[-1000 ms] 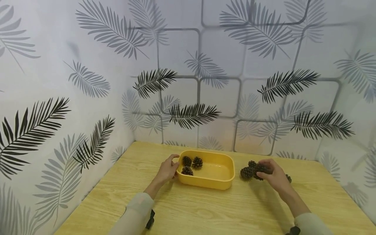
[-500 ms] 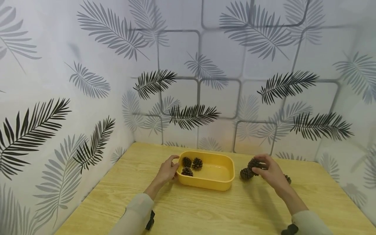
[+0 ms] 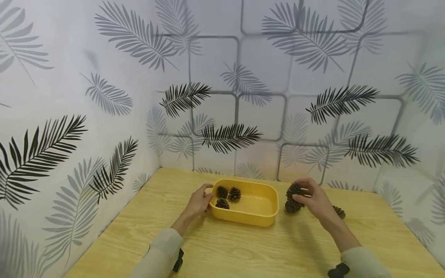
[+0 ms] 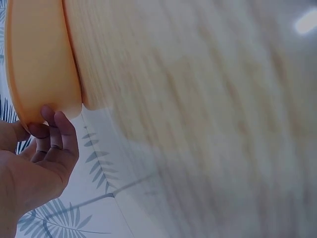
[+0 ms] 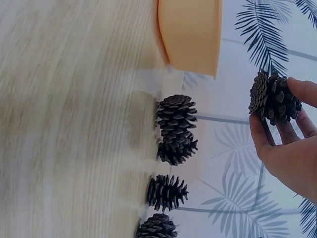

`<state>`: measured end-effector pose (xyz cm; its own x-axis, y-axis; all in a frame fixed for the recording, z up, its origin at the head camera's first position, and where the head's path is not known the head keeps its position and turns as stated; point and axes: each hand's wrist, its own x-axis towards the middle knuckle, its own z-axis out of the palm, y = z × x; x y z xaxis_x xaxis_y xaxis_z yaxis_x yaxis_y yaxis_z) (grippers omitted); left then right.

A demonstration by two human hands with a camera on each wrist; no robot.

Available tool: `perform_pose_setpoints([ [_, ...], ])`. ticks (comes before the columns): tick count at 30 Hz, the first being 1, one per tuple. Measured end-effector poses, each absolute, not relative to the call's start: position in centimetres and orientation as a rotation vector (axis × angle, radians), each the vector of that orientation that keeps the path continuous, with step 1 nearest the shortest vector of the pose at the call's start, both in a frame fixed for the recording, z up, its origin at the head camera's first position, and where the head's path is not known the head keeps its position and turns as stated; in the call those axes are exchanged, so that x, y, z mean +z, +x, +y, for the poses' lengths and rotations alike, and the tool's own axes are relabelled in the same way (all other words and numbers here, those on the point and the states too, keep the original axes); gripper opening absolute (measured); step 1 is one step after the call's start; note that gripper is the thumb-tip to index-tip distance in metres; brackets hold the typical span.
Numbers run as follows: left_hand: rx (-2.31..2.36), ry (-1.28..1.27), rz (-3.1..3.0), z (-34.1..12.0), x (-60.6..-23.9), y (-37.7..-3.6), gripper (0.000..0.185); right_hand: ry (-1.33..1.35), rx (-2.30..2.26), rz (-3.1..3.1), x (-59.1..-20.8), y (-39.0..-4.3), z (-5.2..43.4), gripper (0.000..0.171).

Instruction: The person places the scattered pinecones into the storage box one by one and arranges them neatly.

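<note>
A yellow plastic basin (image 3: 240,218) with rounded corners stands on the table, three brown pine cones (image 3: 234,194) lying at its left end. My left hand (image 3: 200,200) grips the rim at that end, thumb at the edge and fingers curled against the outer wall (image 4: 44,64). To the basin's right, my right hand (image 3: 314,200) holds a pine cone (image 5: 280,101) between thumb and fingers. That cone is up off the table, as the right wrist view shows. Below it in the head view sits another pine cone (image 3: 292,207), partly covered by the held one.
Several loose pine cones (image 5: 167,192) rest in a line on the table in the right wrist view. One pine cone (image 3: 339,212) shows behind my right wrist. The wood-grain table (image 3: 236,251) meets a leaf-patterned wall covering (image 3: 257,154) at the back and left.
My right hand has lifted a pine cone from the group on the right and moved it up and slightly left. The left hand stays on the basin's rim.
</note>
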<state>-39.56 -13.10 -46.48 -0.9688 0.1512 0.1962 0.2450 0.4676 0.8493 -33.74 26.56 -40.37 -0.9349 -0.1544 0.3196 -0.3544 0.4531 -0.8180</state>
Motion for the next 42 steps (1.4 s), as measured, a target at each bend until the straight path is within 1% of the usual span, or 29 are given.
perform_pose_setpoints([
  [15, -1.569, -0.345, -2.6, -13.3, -46.8, -39.4, 0.041, 0.464, 1.502, -2.49, -38.8, -34.7, 23.6, 0.047],
  [22, -1.56, -0.343, -2.594, -13.7, -46.6, -39.3, 0.041, 0.518, 1.543, -2.473, -38.7, -35.9, 21.5, 0.048],
  [34, -1.523, -0.357, -2.602, -13.2, -46.7, -39.6, 0.041, 0.559, 1.566, -2.448, -38.5, -36.7, 18.6, 0.042],
  [42, -1.51, -0.345, -2.611, -13.2, -46.5, -39.5, 0.041, 0.563, 1.59, -2.467, -38.4, -36.9, 17.0, 0.044],
])
